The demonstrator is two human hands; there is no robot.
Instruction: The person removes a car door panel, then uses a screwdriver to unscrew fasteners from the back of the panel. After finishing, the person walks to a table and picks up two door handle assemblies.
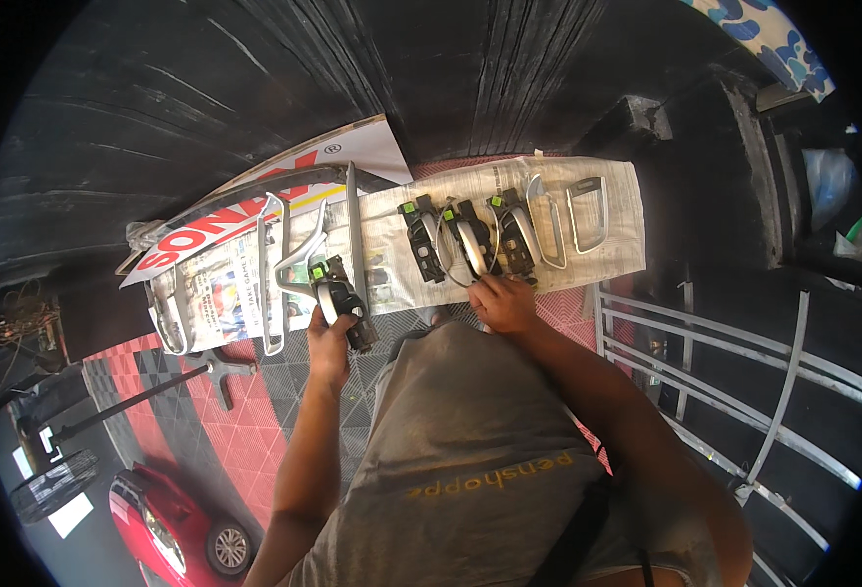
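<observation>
My left hand is closed around a black door handle assembly with a silver lever and a green sticker, held over the table's near edge. Three similar assemblies lie side by side on the newspaper: a left one, a middle one and a right one. Thin grey cables loop between them. At the lower ends of the middle and right assemblies, my right hand has its fingers curled in; what they grip, if anything, is hidden.
Silver trim frames lie at the right and left of the newspaper-covered table. A printed sign board lies behind. Metal rails stand at right. A stand and a red car are at lower left.
</observation>
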